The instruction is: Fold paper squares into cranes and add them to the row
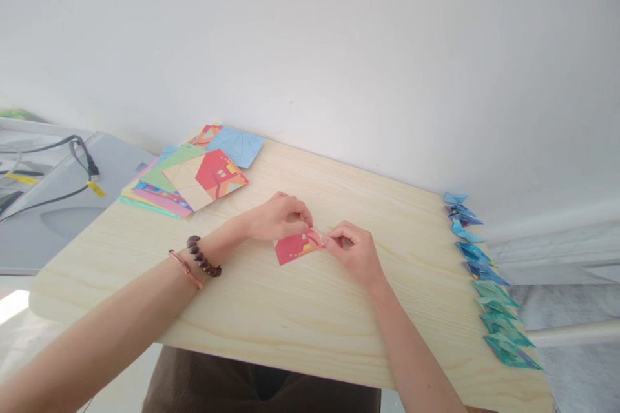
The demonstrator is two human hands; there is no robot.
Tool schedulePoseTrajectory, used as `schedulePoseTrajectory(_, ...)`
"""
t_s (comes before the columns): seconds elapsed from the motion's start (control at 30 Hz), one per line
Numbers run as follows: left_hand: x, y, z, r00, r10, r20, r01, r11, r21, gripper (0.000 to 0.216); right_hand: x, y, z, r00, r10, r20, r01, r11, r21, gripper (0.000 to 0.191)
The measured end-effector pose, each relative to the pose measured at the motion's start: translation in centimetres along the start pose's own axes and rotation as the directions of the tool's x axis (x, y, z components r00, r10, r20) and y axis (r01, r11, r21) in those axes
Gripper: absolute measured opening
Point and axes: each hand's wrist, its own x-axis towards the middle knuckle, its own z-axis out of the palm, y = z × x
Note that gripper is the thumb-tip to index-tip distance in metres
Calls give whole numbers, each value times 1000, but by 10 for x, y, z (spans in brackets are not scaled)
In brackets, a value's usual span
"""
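A small folded sheet of origami paper (293,250), red with yellow and orange patches, lies at the middle of the wooden table. My left hand (278,218) rests over its upper left part, fingers bent and thumb on the paper. The fingertips of my right hand (352,247) pinch the paper's right corner. Part of the paper's upper edge is hidden behind my left fingers and thumb.
The wooden table (290,322) stands against a white wall. A pile of patterned paper sheets (184,171) spreads at its back left. Several folded blue and green paper pieces (477,251) line the right edge. Black cables (80,155) lie left of the table.
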Motion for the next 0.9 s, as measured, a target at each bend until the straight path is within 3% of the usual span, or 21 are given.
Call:
schedulePoseTrajectory(0.43,3,-7,13,997,40,-64,-45,995,-88,14,5,-11,8,998,38,45,-32,992,-123,10)
schedulePoseTrajectory(0.6,2,-9,10,1000,4,-11,-6,991,-131,20,4,-8,5,998,41,56,-34,992,-118,10)
schedulePoseTrajectory(0.73,2,-11,7,999,-26,-20,25,997,-75,18,3,-5,1,997,40,73,-31,993,-115,9)
schedulePoseTrajectory(0.9,1,-14,7,1000,25,-1,-25,1000,-9,24,1,-5,-3,996,44,83,-35,994,-105,8)
